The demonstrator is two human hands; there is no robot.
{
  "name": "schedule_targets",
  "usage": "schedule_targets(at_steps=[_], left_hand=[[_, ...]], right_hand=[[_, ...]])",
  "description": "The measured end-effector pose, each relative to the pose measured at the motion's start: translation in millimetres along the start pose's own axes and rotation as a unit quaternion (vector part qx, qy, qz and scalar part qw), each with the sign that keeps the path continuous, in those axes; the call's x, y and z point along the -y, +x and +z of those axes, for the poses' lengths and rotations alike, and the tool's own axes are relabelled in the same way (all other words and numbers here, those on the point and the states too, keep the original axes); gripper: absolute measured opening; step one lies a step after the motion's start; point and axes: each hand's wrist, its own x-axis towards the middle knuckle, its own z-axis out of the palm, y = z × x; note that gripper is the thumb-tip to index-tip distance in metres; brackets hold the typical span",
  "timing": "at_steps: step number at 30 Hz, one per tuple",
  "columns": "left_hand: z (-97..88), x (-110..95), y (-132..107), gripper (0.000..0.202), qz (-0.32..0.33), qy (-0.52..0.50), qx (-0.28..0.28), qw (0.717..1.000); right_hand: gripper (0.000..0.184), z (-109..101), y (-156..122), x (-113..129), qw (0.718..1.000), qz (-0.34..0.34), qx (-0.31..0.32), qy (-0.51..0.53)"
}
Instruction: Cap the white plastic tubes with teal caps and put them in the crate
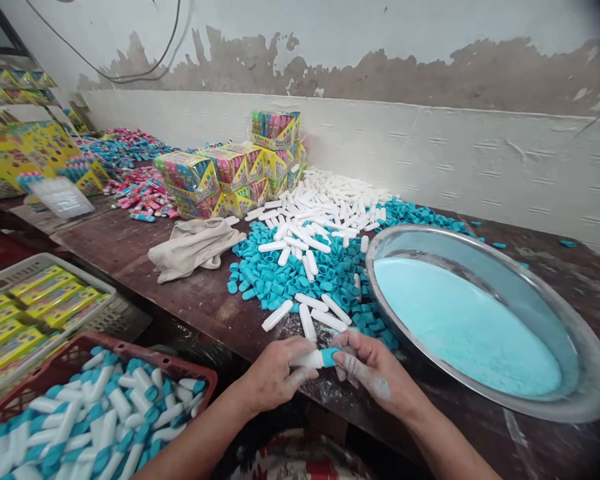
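Note:
My left hand point(273, 373) is closed around a white tube point(310, 359) at the near edge of the wooden table point(145, 247). My right hand point(370, 367) pinches a blue cap point(331, 357) on the tube's right end. Both hands are dusted with pale powder. Just beyond them lies a heap of blue caps point(300, 273) with white tubes point(325, 207) scattered over and behind it. To the right sits a wide metal basin point(570, 333) holding light blue powder point(460, 320).
A red crate point(75, 347) of capped tubes stands at lower left, beside a white basket point(25, 267) of yellow boxes. A beige cloth point(193, 243) lies on the table. Stacked colourful packs point(230, 173) and pink and blue pieces point(130, 167) fill the back left by the wall.

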Motion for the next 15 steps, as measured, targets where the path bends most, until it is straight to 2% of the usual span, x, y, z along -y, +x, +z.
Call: schedule_targets(at_steps=[6, 12, 15], left_hand=[[2.0, 2, 5, 0.016, 0.033, 0.136, 0.081, 0.987], [9.7, 3, 14, 0.022, 0.035, 0.254, 0.127, 0.958], [16.6, 3, 16, 0.019, 0.038, 0.315, 0.138, 0.938]], right_hand=[[0.038, -3, 1, -13, 0.998, 0.046, 0.029, 0.016], [0.029, -9, 1, -16, 0.999, 0.031, 0.03, 0.02], [0.026, -9, -2, -15, 0.998, 0.04, 0.039, 0.024]])
